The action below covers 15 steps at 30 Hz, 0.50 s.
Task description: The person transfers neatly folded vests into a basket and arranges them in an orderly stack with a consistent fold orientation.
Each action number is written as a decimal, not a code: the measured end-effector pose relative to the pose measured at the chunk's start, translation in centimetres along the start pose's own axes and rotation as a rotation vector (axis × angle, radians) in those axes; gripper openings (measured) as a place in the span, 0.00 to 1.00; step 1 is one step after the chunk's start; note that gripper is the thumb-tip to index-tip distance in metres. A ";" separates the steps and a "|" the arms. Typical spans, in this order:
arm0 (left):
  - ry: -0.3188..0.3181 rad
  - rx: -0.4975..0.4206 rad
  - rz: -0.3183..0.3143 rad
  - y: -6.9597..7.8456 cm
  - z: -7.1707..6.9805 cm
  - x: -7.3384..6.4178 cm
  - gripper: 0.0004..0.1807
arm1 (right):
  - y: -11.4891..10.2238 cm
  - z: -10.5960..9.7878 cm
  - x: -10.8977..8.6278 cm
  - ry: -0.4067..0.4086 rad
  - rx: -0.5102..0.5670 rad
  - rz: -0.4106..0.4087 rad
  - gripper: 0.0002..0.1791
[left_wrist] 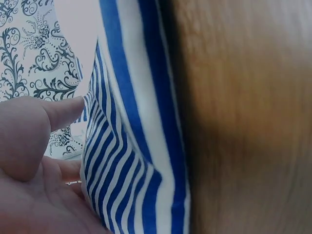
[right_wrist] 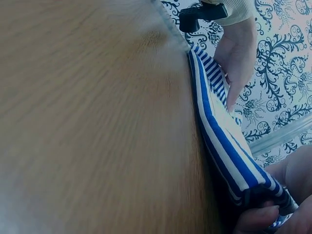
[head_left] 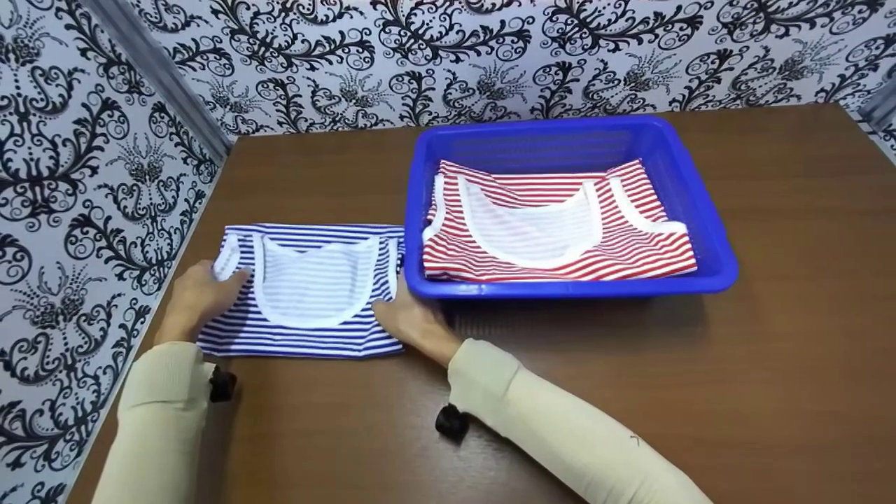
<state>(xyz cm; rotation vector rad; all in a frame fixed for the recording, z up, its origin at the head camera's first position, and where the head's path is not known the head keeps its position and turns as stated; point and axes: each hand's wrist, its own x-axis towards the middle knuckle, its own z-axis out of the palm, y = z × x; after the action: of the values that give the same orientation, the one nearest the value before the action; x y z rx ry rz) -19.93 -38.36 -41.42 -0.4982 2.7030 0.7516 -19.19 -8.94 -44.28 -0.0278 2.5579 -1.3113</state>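
Observation:
A folded blue-and-white striped tank top (head_left: pixel 315 287) with white neck and armhole trim lies at the left of the table, just beside a blue basket. My left hand (head_left: pixel 207 294) grips its left side, thumb on top of the cloth; the left wrist view shows that hand (left_wrist: pixel 44 161) at the striped fabric (left_wrist: pixel 117 165). On the opposite side, my right hand (head_left: pixel 413 315) holds the right edge, its fingertips partly hidden by the basket rim. In the right wrist view the right hand's fingers (right_wrist: pixel 258 218) curl under the folded edge.
The blue plastic basket (head_left: pixel 570 288) stands on the brown wooden table (head_left: pixel 791 294), holding a folded red-and-white striped tank top (head_left: pixel 483 259). Black-and-white patterned wall covering (head_left: pixel 490 63) borders the table at the back and left. A small black device hangs at each wrist.

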 end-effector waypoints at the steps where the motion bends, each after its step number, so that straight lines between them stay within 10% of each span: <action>1: -0.016 0.001 -0.011 0.0 0.0 -0.1 0.46 | 0.0 0.0 -0.1 -0.008 -0.001 0.002 0.36; 15: -0.149 -0.055 0.013 -0.9 -0.4 -0.7 0.43 | 0.8 -0.1 -0.7 -0.054 -0.005 -0.030 0.39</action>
<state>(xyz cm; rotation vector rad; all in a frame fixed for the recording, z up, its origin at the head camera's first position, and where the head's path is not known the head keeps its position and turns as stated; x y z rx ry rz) -18.96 -39.16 -41.21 -0.4202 2.5558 0.8336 -18.46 -8.28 -44.68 -0.1017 2.5247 -1.2966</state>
